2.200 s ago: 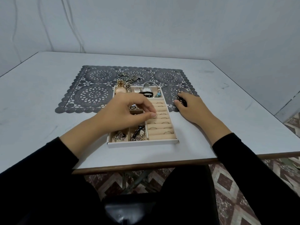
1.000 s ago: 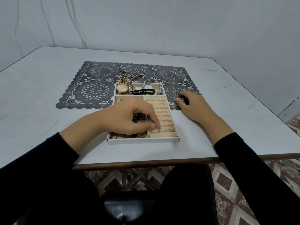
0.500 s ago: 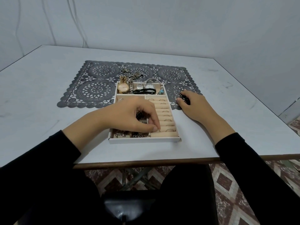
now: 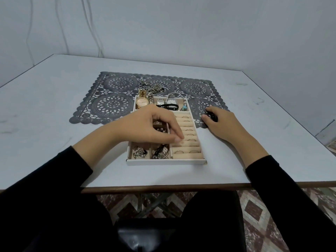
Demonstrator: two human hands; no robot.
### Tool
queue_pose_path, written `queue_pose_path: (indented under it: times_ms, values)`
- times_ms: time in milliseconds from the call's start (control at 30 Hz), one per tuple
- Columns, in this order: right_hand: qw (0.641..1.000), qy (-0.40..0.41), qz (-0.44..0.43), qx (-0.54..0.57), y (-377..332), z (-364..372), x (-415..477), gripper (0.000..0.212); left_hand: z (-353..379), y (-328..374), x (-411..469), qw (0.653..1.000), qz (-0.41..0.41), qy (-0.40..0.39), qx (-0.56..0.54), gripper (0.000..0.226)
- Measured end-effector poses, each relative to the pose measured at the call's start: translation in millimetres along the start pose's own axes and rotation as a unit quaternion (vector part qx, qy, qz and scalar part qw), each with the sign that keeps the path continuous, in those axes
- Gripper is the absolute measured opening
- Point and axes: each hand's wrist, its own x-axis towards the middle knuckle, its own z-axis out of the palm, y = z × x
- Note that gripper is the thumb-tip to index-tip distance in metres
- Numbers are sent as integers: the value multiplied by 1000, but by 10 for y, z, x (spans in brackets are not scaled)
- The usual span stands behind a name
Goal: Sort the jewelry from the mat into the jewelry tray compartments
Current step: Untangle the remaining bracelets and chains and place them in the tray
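Left hand (image 4: pixel 149 128) pinched at ring rolls (image 4: pixel 189 140), tray's (image 4: pixel 166 162) right half; a ring in the pinch is likely, but I cannot tell. Right hand (image 4: pixel 223 124) grips dark piece (image 4: pixel 211 115) on mat (image 4: pixel 112 104), 3 o'clock of tray. Push ring squarely between rolls; lift straight off.

Soft, cool, even light, fairly bright, with only faint shadows on the table (image 4: pixel 45 110) beside the tray (image 4: pixel 166 162) and a pale sheen in front of it. Wide-angle stretch shows toward the frame edges. Small pieces (image 4: pixel 160 151) in the tray look soft, and the black sleeves (image 4: pixel 45 206) at the bottom lose all detail.
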Motion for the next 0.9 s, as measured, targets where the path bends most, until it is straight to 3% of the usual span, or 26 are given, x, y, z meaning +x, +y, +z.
queue_pose_path:
  times_ms: [133,267,333,467,600,900]
  values:
    - [1000,17,-2,24,-7,-44,81,33,-201,-86,0,993,-14,113,-32,13]
    - [998,46,-6,44,-9,-120,324,32,-461,-360,85,962,-73,262,-10,12]
    - [997,55,-10,46,-2,-138,501,31,-584,-529,137,949,-103,296,17,14]
    - [996,52,-16,76,-33,-105,853,31,-833,-890,279,937,-144,304,90,18]
    - [993,21,-39,107,-109,14,1170,28,-1030,-1230,442,937,-161,242,193,23]
    - [981,-69,-101,153,-330,281,1642,24,-1155,-1613,722,940,-153,167,255,31]
